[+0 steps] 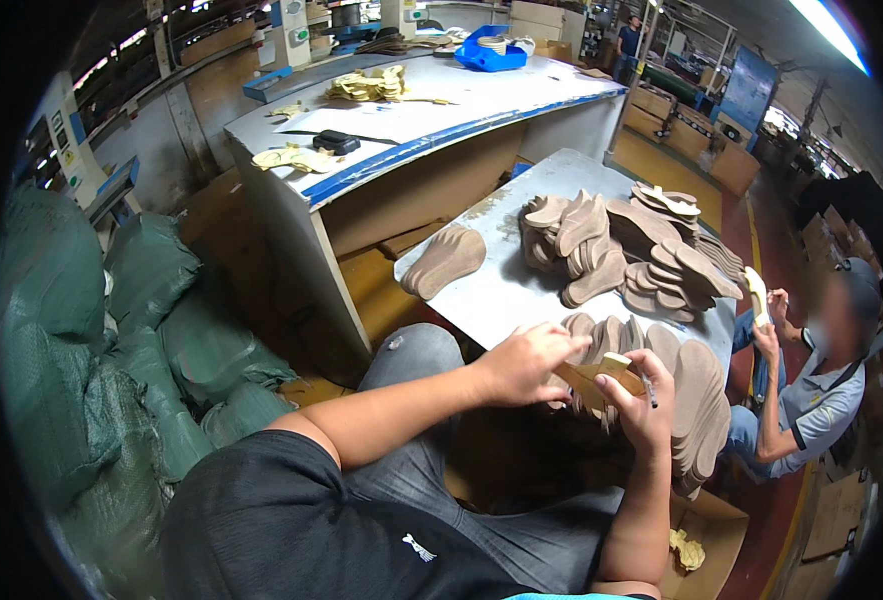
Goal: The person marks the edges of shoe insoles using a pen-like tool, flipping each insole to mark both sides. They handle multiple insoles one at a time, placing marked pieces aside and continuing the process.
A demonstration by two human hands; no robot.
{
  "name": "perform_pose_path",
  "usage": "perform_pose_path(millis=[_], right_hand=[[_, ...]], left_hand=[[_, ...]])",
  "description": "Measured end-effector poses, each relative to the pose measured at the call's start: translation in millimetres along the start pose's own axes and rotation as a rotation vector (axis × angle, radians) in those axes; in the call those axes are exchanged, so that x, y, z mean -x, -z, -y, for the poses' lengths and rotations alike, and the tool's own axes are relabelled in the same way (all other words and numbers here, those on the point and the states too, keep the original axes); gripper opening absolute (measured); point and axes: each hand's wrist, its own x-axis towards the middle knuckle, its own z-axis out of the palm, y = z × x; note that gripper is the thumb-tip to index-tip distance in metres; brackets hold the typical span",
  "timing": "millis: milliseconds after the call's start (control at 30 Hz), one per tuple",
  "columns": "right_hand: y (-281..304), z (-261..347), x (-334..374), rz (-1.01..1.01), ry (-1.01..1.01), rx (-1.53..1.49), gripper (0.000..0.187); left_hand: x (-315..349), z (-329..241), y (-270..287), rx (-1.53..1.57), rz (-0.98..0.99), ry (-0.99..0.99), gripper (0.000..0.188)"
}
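Note:
My right hand is closed round a tan insole-shaped piece with a pale end, held over the near side of the metal table. A thin pen-like stick pokes out beside its fingers. At the piece's other end is my left hand, fingers and thumb apart; whether it touches the piece cannot be made out. Just beyond and beside my hands, brown insoles stand in a leaning row along the table's near edge. Loose heaps of more brown insoles lie farther back, and a small stack of insoles sits at the left corner.
A white workbench holds yellowish cut pieces, a black box and a blue tray. Green sacks pile up at left. A person sits at right, holding a pale piece. A carton stands below.

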Motion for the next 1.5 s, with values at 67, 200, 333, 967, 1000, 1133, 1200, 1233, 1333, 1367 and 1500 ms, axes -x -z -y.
perform_pose_path(millis=[67,200,333,967,1000,1133,1200,1233,1333,1367,1500], right_hand=[[-2,4,-2,-0.022,-0.006,-0.094,0.028],[-8,-7,-12,-0.166,-0.236,-0.489,0.030],[0,-43,-18,-0.284,-0.104,-0.192,0.035],[-64,-18,-1,-0.019,0.147,0.509,0.061],[-71,-20,-5,0.000,0.177,0.555,0.062],[-112,-20,-40,0.050,0.335,0.750,0.060],[-125,-34,-59,0.070,0.335,0.902,0.057],[-130,-46,-68,0.090,0.291,0.964,0.047],[-148,-72,-93,0.239,0.029,1.172,0.046],[-154,-81,-97,0.200,0.057,1.199,0.040],[-153,-96,-94,0.193,0.051,1.304,0.052]], left_hand=[[3,-9,5,-0.081,0.080,0.111,0.068],[14,1,18,-0.103,0.014,0.264,0.049],[3,25,28,0.143,-0.106,0.619,0.055],[-7,127,-28,0.062,0.300,0.847,0.071],[-10,124,-21,0.085,0.277,0.834,0.071],[8,145,-13,0.086,0.260,0.805,0.071],[13,139,-13,-0.012,0.320,0.743,0.068],[12,131,-11,-0.055,0.360,0.697,0.067],[11,122,-7,0.023,0.330,0.638,0.061],[14,127,-7,0.028,0.309,0.648,0.059],[8,117,3,0.210,0.299,0.616,0.052]])
